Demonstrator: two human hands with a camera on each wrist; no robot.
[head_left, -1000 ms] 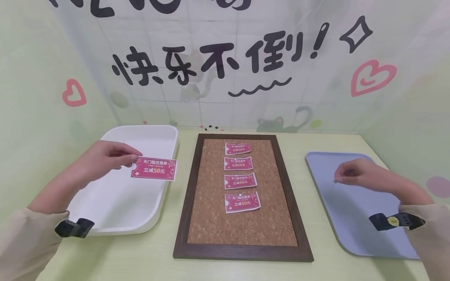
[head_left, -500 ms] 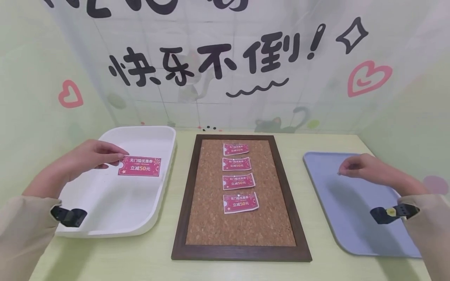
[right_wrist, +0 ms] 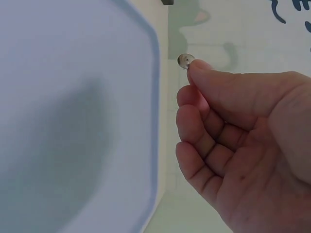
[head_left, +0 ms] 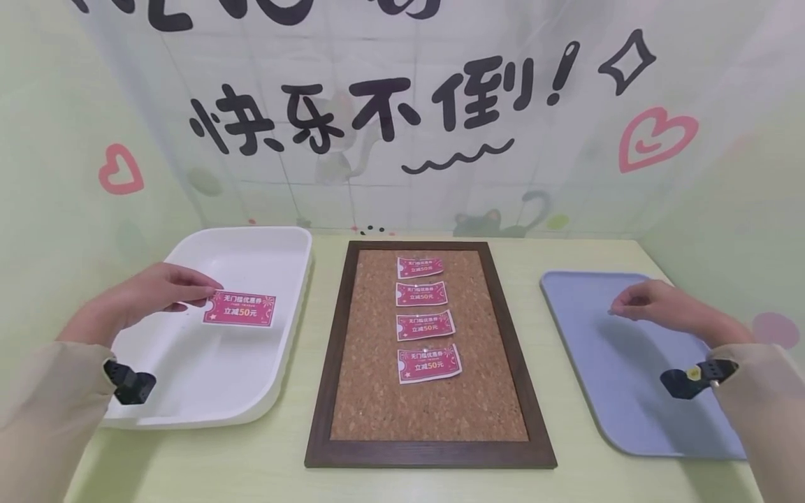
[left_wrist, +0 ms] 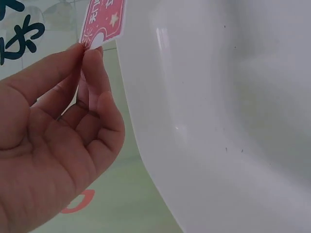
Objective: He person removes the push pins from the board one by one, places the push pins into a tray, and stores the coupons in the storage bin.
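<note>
My left hand (head_left: 151,297) pinches a pink and white paper coupon (head_left: 239,309) by its left edge, above the white tray. In the left wrist view, thumb and fingertips meet at one corner of that coupon (left_wrist: 106,19). Over the blue-grey tray, my right hand (head_left: 669,307) pinches a small thumbtack. Its shiny round metal head (right_wrist: 185,60) shows at the fingertips in the right wrist view; its pin is hard to make out. Between the hands lies a framed cork board (head_left: 434,416). Several matching coupons (head_left: 430,365) are fixed on it in a column, with small shiny tacks near their top edges.
The deep white tray (head_left: 295,328) stands left of the board, with a few tiny dark specks in it. A shallow blue-grey tray (head_left: 591,377) lies to the right. Behind the pale table (head_left: 289,447) hangs a printed curtain (head_left: 390,202).
My left hand has drawn left, away from the board, with the coupon, and dipped slightly just now. My right hand has risen slightly with the thumbtack. The coupons on the board look the same.
</note>
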